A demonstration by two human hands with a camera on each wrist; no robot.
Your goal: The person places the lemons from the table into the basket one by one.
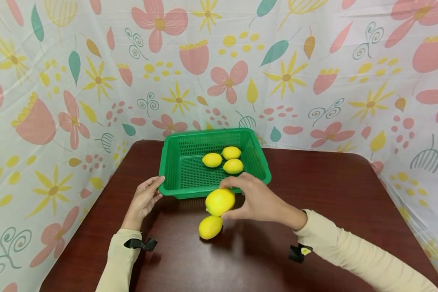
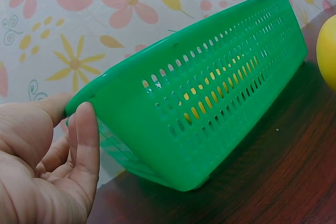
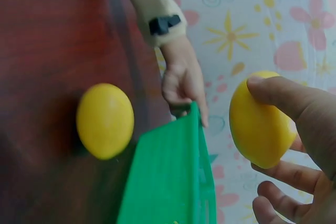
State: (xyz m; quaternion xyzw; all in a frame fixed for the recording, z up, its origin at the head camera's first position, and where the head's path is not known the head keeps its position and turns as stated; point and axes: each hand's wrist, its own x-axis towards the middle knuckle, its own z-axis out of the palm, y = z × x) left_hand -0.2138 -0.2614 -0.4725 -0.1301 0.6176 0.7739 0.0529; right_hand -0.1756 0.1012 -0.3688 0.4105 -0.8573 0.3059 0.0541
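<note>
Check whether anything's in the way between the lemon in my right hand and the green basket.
Only the basket's near rim, which the lemon would probably have to clear. Nothing else visible blocks it: your left hand grips the near left corner, and another lemon lies on the table, nearer you.

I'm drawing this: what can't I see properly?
Head: the right hand hides part of the green rectangular plastic basket.
Left wrist: the basket's wall mostly hides the oval yellow lemons inside; the right edge cuts off another lemon.
Right wrist: bottom edge cuts off the basket.
</note>
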